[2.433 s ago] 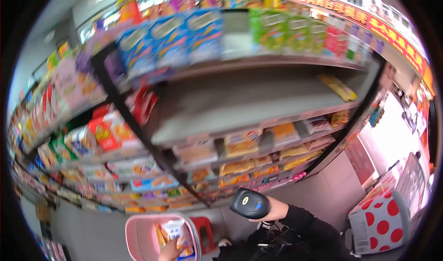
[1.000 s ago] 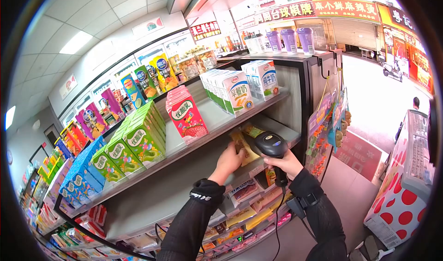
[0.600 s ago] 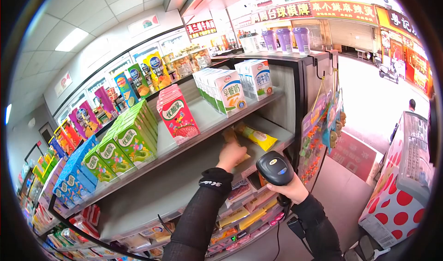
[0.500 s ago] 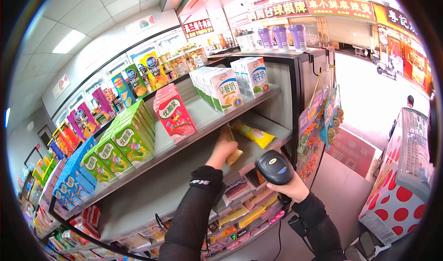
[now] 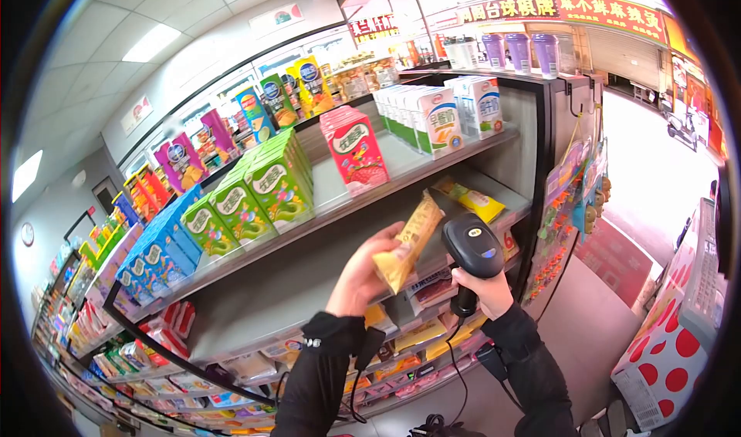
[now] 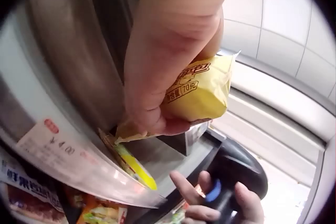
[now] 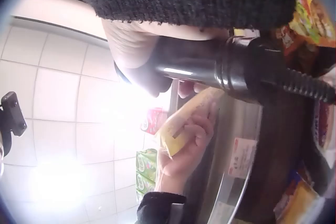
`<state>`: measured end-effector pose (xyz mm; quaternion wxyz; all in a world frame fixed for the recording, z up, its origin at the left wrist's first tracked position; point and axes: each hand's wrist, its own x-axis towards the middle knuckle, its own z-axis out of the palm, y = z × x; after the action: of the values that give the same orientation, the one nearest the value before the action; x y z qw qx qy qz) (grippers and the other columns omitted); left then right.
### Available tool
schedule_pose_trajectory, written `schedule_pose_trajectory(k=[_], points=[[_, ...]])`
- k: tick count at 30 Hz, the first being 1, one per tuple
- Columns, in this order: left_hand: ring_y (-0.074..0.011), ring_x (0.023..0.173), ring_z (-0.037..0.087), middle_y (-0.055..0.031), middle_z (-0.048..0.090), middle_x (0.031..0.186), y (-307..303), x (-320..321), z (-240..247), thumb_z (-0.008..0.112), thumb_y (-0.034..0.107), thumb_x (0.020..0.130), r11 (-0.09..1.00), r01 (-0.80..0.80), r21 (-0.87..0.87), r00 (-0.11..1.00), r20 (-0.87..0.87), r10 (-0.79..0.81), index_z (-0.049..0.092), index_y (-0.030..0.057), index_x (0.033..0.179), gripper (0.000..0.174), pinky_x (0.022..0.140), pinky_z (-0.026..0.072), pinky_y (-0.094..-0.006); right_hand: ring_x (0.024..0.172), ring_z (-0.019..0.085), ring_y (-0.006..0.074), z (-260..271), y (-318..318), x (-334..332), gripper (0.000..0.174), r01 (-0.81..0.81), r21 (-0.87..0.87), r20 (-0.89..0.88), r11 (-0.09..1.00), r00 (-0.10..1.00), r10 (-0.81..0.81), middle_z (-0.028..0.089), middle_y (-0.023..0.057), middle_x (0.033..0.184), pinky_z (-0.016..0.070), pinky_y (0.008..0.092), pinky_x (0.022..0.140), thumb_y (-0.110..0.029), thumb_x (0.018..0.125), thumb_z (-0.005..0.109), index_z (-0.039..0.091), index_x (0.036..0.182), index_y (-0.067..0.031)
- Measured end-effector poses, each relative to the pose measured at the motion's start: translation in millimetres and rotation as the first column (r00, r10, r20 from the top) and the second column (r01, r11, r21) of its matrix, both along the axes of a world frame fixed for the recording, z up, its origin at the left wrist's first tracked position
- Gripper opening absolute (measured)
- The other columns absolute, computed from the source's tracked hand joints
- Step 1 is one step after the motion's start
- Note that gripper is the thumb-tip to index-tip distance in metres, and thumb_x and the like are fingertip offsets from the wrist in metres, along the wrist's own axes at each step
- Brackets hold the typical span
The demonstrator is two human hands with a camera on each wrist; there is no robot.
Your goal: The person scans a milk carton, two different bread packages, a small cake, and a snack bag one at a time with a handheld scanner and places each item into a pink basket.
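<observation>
My left hand (image 5: 361, 276) holds a long yellow snack packet (image 5: 411, 242) in front of the shelf, thumb and fingers around its side. Brown print shows on the wrapper (image 6: 184, 90) in the left wrist view. Just to the right, my right hand (image 5: 490, 292) grips a black corded barcode scanner (image 5: 472, 244) by its handle, its head close to the packet's right side. In the right wrist view, the scanner handle (image 7: 194, 69) lies across the top, with the left hand (image 7: 186, 158) beyond it. Another yellow packet (image 5: 482, 204) lies on the shelf behind the scanner.
Above, a shelf edge (image 5: 285, 232) carries green, blue and pink drink cartons (image 5: 355, 155) and white milk cartons (image 5: 436, 120). Packaged snacks (image 5: 432, 286) fill lower shelves, with a price tag (image 6: 58, 148) on the edge. A red-dotted box (image 5: 664, 371) stands at right. The scanner cord (image 5: 454, 360) hangs down.
Earlier my left hand was in a pink basket, then reached onto the shelf and took the packet. Now the packet is lifted out and turned upright beside the scanner, still in my right hand.
</observation>
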<state>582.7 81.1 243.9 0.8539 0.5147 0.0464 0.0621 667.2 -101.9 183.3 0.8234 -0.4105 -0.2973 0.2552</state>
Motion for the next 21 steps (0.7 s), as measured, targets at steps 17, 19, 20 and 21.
schedule_pose_trajectory(k=[17,19,20,21], points=[[-0.0239,0.076,0.057,-0.0129,0.052,0.098,-62,-122,-63,0.042,0.043,0.081,0.958,0.043,-0.284,0.995,0.099,-0.016,0.030,0.0053,0.121,0.056,0.062,0.0491,-0.0340,0.092,0.050,0.0117,-6,-24,-91,0.053,0.007,-0.139,0.607,0.990,0.791,0.080,0.055,0.0060,0.097,0.0381,0.0274,0.083,-0.002,0.061,0.068,0.044,0.108,-0.0018],[-0.0272,0.076,0.056,-0.0170,0.053,0.094,-54,-130,-75,0.032,0.040,0.086,0.938,0.090,-0.334,0.996,0.041,-0.081,0.034,0.0038,0.117,0.048,0.063,0.0482,-0.0359,0.091,0.049,0.0132,-21,-21,-90,0.056,-0.046,-0.197,0.578,0.979,0.801,0.154,0.044,0.0076,0.115,0.0392,0.0274,0.079,-0.003,0.064,0.063,0.039,0.115,-0.0015],[-0.0266,0.075,0.057,-0.0170,0.053,0.093,-53,-135,-74,0.031,0.037,0.087,0.956,0.005,-0.293,1.000,-0.022,-0.012,0.034,0.0037,0.116,0.044,0.064,0.0490,-0.0347,0.088,0.049,0.0093,-35,-20,-91,0.058,-0.110,-0.227,0.492,0.968,0.845,0.211,0.044,0.0075,0.116,0.0410,0.0253,0.074,-0.001,0.065,0.062,0.036,0.117,-0.0011],[-0.0264,0.076,0.057,-0.0168,0.053,0.094,-53,-140,-70,0.033,0.034,0.087,0.962,-0.012,-0.271,1.000,-0.001,0.012,0.034,0.0032,0.117,0.042,0.065,0.0494,-0.0350,0.085,0.052,0.0138,-31,-20,-100,0.050,-0.063,-0.191,0.464,0.979,0.873,0.147,0.048,0.0086,0.111,0.0416,0.0294,0.073,-0.001,0.064,0.060,0.043,0.112,-0.0025]])
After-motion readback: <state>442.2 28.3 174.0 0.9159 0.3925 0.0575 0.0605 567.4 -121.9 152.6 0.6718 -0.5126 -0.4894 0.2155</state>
